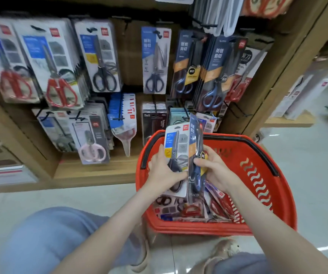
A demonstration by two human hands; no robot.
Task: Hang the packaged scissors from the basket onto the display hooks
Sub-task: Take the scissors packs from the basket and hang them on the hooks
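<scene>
A red basket (262,180) stands on the floor in front of the display, with several scissor packs lying in its bottom (191,211). Above it, my left hand (163,171) grips a white-backed pack of black-handled scissors (176,147). My right hand (216,169) pinches a dark pack of blue-handled scissors (195,155), held upright and edge-on beside the first pack. The display hooks (119,115) on the wooden board behind carry many hung packs, among them dark blue-handled ones (216,76) at the upper right.
Red-handled scissors (58,76) and a pink pair (92,139) hang at the left. A wooden shelf ledge (92,171) runs below the hooks. My knees in blue trousers (60,242) are at the bottom, on a pale tiled floor. Another shelf (293,107) stands at the right.
</scene>
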